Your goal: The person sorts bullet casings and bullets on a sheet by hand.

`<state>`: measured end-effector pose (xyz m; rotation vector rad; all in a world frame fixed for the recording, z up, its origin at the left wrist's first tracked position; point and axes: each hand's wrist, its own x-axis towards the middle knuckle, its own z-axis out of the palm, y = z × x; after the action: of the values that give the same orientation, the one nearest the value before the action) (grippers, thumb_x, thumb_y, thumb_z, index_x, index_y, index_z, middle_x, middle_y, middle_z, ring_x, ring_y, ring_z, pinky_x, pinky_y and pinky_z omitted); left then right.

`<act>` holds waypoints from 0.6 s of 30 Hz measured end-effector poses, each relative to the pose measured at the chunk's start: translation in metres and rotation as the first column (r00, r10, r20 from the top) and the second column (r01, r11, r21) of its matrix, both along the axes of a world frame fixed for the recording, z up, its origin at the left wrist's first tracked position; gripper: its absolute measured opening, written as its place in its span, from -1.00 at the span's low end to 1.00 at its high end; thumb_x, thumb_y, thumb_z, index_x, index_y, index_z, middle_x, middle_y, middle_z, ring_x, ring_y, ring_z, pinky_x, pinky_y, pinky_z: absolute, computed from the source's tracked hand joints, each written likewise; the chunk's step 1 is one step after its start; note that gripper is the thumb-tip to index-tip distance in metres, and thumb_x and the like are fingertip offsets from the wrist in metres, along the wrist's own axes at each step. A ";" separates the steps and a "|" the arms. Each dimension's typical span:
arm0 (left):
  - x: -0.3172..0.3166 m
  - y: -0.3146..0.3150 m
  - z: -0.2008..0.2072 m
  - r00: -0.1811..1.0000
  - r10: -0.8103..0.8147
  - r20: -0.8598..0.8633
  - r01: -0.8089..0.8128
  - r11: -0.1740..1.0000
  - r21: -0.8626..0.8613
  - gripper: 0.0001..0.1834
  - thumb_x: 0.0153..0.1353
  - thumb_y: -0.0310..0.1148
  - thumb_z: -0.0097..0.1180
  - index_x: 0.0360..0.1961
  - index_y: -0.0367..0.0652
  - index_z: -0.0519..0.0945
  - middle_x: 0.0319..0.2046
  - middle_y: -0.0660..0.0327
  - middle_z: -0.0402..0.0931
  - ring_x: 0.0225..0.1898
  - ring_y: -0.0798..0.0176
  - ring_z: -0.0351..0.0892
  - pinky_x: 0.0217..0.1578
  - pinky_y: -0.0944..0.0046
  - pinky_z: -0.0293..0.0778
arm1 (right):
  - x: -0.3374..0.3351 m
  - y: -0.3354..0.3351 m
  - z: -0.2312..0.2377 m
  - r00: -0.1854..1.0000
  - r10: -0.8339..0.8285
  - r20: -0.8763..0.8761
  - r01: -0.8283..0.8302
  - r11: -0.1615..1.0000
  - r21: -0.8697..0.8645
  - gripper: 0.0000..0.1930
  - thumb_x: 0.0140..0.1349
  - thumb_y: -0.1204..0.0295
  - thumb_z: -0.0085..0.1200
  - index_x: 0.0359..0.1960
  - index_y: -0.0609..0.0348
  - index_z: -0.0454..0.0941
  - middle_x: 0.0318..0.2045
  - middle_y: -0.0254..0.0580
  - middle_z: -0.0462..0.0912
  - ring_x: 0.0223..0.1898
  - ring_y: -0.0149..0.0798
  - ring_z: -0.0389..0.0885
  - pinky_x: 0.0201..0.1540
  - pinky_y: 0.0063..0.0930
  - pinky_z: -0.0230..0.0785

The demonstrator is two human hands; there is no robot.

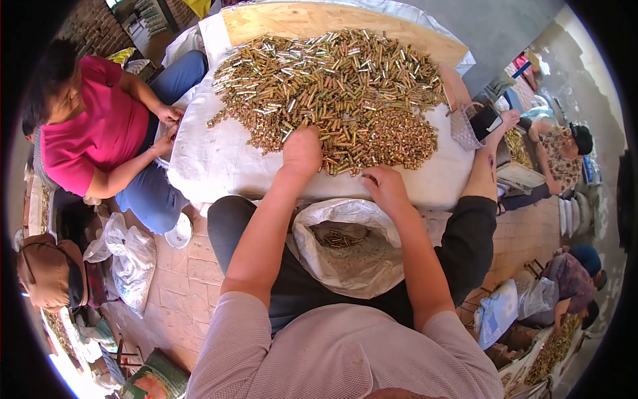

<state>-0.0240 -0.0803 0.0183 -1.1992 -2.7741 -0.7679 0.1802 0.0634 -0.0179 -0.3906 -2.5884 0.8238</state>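
Observation:
A wide heap of small brass-coloured metal pieces (345, 73) covers the cloth-topped table (219, 159) in front of me. Longer tubes lie toward the back, with shorter ones at the near right. My left hand (303, 151) reaches into the heap's near edge, back upward; its fingers are mostly hidden. Beside the near rim of the heap, my right hand (387, 188) has thumb and fingers drawn together at the table's front edge; what they pinch is too small to name. Between my legs an open white woven sack (319, 263) holds a small pile of the tubes (339, 239).
A wooden board (332, 18) borders the heap at the back. At the left sits a person in a pink shirt (100, 123), hands at the table's side. A woven basket (465, 130) stands at the right edge. Other people work at tables farther right. A plastic bag (133, 266) lies left.

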 end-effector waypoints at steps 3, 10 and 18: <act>-0.002 -0.003 0.012 0.973 -0.121 0.197 0.089 0.983 0.161 -0.83 0.07 -0.48 0.24 -0.30 -0.31 0.67 -0.37 -0.10 0.64 -0.29 -0.05 0.69 -0.20 0.12 0.60 | -0.006 -0.006 0.005 1.000 -0.014 0.003 0.014 0.996 0.092 -0.88 0.12 0.50 0.26 -0.32 0.22 0.64 -0.43 -0.04 0.60 -0.40 -0.03 0.59 -0.30 -0.23 0.44; 0.009 0.000 0.020 0.506 -0.406 0.761 0.073 0.899 0.432 -0.81 0.18 -0.52 0.26 -0.18 -0.33 0.68 -0.46 0.17 0.64 -0.49 0.34 0.61 -0.45 0.32 0.57 | -0.004 -0.007 0.007 0.998 -0.025 -0.056 0.027 0.999 0.034 -0.89 0.16 0.48 0.25 -0.32 0.23 0.61 -0.47 -0.11 0.60 -0.46 -0.14 0.57 -0.38 -0.31 0.41; 0.026 0.003 0.028 0.322 -0.518 0.793 0.127 0.853 0.506 -0.83 0.24 -0.51 0.24 -0.15 -0.31 0.68 -0.44 0.22 0.63 -0.52 0.41 0.57 -0.49 0.40 0.55 | 0.004 -0.010 0.034 0.956 -0.252 -0.152 -0.091 0.239 -0.967 -0.88 0.35 0.40 0.17 -0.21 0.17 0.59 -0.46 -0.39 0.57 -0.50 -0.48 0.48 -0.48 -0.59 0.30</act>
<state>0.0021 -0.0772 0.0458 -1.6072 -2.7130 -2.6071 0.1847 0.0533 0.0166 -0.6569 -1.3909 2.2381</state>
